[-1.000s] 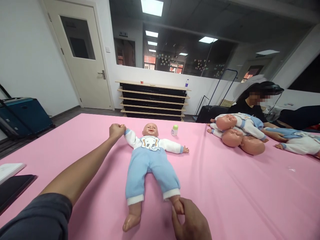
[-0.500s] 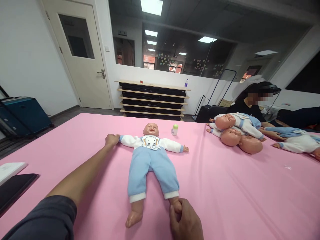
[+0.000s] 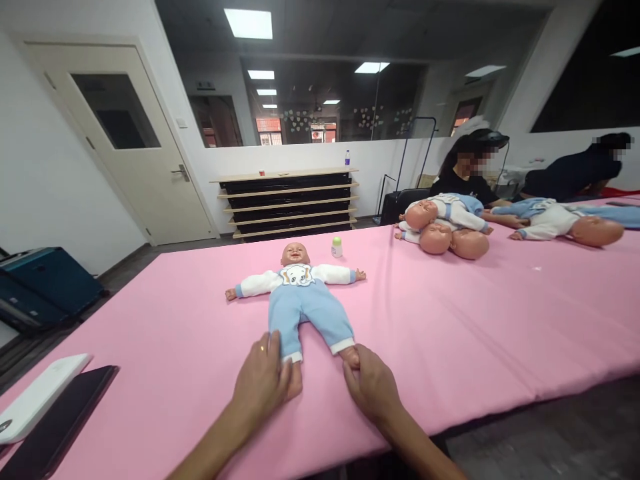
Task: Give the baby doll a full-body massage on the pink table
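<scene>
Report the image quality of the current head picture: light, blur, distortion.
In the head view, the ceiling lights burn out to plain white; the door leans sideways, likely lens distortion or camera tilt; the left hand looks slightly soft; the doll is clear enough to show the elephant face on its chest.

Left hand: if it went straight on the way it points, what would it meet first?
Likely the blue trouser leg beside it: the left hand points that way, and its fingers seem to touch the cloth, though depth is hard to judge here.
</scene>
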A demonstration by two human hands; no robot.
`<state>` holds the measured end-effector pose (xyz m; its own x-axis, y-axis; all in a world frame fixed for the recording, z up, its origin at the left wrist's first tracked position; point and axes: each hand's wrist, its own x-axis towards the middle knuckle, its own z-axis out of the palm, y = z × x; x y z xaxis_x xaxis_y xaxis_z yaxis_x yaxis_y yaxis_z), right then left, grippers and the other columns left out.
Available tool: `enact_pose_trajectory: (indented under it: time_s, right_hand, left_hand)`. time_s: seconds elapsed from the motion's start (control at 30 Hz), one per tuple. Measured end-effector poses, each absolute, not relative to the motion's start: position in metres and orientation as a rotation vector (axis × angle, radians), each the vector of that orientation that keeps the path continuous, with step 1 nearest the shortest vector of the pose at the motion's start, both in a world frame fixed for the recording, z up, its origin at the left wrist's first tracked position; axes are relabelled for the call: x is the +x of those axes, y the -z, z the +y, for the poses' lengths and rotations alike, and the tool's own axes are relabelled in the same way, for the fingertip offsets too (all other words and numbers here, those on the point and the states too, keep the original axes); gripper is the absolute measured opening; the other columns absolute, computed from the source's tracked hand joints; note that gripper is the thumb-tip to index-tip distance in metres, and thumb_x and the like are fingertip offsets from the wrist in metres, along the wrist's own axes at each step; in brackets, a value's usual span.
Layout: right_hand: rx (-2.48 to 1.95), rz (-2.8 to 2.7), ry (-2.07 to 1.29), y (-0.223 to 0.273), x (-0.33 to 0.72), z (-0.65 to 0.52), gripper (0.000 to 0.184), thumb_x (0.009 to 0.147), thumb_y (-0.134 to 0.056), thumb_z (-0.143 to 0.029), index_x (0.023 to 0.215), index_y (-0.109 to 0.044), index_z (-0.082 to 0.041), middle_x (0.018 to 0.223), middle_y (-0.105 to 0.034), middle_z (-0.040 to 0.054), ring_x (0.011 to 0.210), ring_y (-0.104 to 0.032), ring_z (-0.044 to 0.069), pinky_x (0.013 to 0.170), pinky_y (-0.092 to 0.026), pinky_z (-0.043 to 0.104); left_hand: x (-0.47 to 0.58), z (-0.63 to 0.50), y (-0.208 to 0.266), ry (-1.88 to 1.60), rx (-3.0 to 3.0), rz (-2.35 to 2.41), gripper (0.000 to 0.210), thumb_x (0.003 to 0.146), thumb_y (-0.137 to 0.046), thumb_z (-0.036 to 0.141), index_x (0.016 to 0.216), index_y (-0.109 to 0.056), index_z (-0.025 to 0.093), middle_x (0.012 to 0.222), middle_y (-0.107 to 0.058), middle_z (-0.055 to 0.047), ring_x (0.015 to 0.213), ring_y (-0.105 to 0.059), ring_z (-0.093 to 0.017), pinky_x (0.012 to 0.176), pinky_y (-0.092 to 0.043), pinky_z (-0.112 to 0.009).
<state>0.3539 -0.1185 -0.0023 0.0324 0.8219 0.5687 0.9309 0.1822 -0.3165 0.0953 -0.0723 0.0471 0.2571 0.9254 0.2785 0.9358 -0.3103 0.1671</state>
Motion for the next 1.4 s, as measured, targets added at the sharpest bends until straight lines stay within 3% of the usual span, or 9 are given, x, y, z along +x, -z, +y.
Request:
enact_pose_trajectory:
  time_s: [0.13, 0.23, 0.37, 0.53, 0.63, 0.83, 1.0, 1.17, 1.4]
  right_hand:
    - [-1.634, -1.846, 0.226, 0.002, 0.355, -0.121, 0.024, 0.092, -0.046, -0.029, 0.106, -0.055, -0.011, 0.082, -0.062, 0.0083, 0.076, -0.059, 0.019, 0.068, -0.045, 0.028]
    - [-1.63, -1.865, 0.215, 0.003, 0.356, -0.123, 0.022, 0.092, -0.046, -0.03, 0.101, -0.056, -0.013, 0.081, -0.061, 0.0077, 0.076, -0.058, 0.019, 0.068, -0.044, 0.028]
    - [-1.661, -1.861, 0.22, 0.005, 0.357, -0.124, 0.026, 0.092, -0.047, -0.03, 0.109, -0.054, -0.011, 0.083, -0.062, 0.0084, 0.077, -0.058, 0.019, 0.069, -0.042, 0.028]
    - [-1.699, -1.875, 0.198, 0.003, 0.357, -0.125, 0.024, 0.091, -0.048, -0.029, 0.106, -0.055, -0.011, 0.084, -0.061, 0.0083, 0.077, -0.057, 0.019, 0.068, -0.041, 0.027]
    - [-1.701, -1.878, 0.182, 0.002, 0.357, -0.126, 0.021, 0.091, -0.049, -0.029, 0.101, -0.056, -0.012, 0.083, -0.061, 0.0078, 0.077, -0.057, 0.018, 0.068, -0.04, 0.027]
    - [-1.686, -1.882, 0.185, 0.001, 0.357, -0.128, 0.021, 0.092, -0.049, -0.029, 0.104, -0.055, -0.012, 0.085, -0.061, 0.0078, 0.078, -0.057, 0.018, 0.069, -0.039, 0.027]
    - [-1.695, -1.881, 0.184, 0.001, 0.357, -0.129, 0.018, 0.091, -0.05, -0.03, 0.095, -0.055, -0.014, 0.081, -0.06, 0.0065, 0.076, -0.056, 0.019, 0.068, -0.039, 0.028]
    - [-1.681, -1.873, 0.152, -0.002, 0.357, -0.129, 0.017, 0.091, -0.05, -0.03, 0.093, -0.056, -0.014, 0.08, -0.059, 0.0065, 0.076, -0.056, 0.019, 0.068, -0.04, 0.028]
    - [-1.632, -1.85, 0.086, -0.004, 0.358, -0.128, 0.023, 0.089, -0.054, -0.039, 0.089, -0.056, -0.016, 0.077, -0.058, 0.0066, 0.072, -0.055, 0.02, 0.066, -0.043, 0.031]
  left_hand:
    - [0.118, -0.126, -0.028, 0.349, -2.411, -1.877, 0.058, 0.091, -0.041, 0.041, 0.141, -0.038, 0.011, 0.11, -0.06, -0.02, 0.095, -0.058, -0.029, 0.084, -0.046, -0.042]
    - [0.128, -0.132, -0.022, 0.359, -2.333, -1.917, 0.061, 0.092, -0.039, 0.045, 0.143, -0.035, 0.011, 0.1, -0.062, -0.018, 0.092, -0.059, -0.029, 0.083, -0.045, -0.04]
    - [0.131, -0.129, -0.023, 0.432, -2.351, -1.906, 0.053, 0.094, -0.037, 0.037, 0.143, -0.034, 0.015, 0.102, -0.06, -0.015, 0.094, -0.06, -0.027, 0.083, -0.045, -0.038]
    - [0.117, -0.13, -0.037, 0.457, -2.304, -2.052, 0.046, 0.092, -0.035, 0.019, 0.138, -0.038, 0.023, 0.101, -0.053, -0.012, 0.071, -0.06, -0.02, 0.06, -0.042, -0.03]
    - [0.109, -0.131, -0.045, 0.44, -2.296, -2.023, 0.048, 0.091, -0.031, 0.014, 0.137, -0.037, 0.026, 0.106, -0.051, -0.011, 0.068, -0.06, -0.018, 0.055, -0.039, -0.029]
    - [0.111, -0.136, -0.03, 0.301, -2.332, -1.949, 0.051, 0.093, -0.031, 0.018, 0.144, -0.029, 0.019, 0.11, -0.054, -0.015, 0.077, -0.063, -0.022, 0.06, -0.043, -0.031]
    - [0.111, -0.137, -0.01, 0.225, -2.321, -1.922, 0.051, 0.095, -0.026, 0.022, 0.145, -0.03, 0.014, 0.108, -0.057, -0.017, 0.078, -0.065, -0.025, 0.059, -0.045, -0.034]
    - [0.105, -0.136, -0.007, 0.291, -2.294, -1.912, 0.05, 0.096, -0.029, 0.029, 0.144, -0.033, 0.016, 0.102, -0.061, -0.015, 0.083, -0.064, -0.024, 0.066, -0.048, -0.034]
    - [0.086, -0.142, -0.019, 0.457, -2.32, -1.692, 0.05, 0.095, -0.041, 0.035, 0.141, -0.035, 0.016, 0.088, -0.063, -0.008, 0.077, -0.063, -0.022, 0.067, -0.05, -0.034]
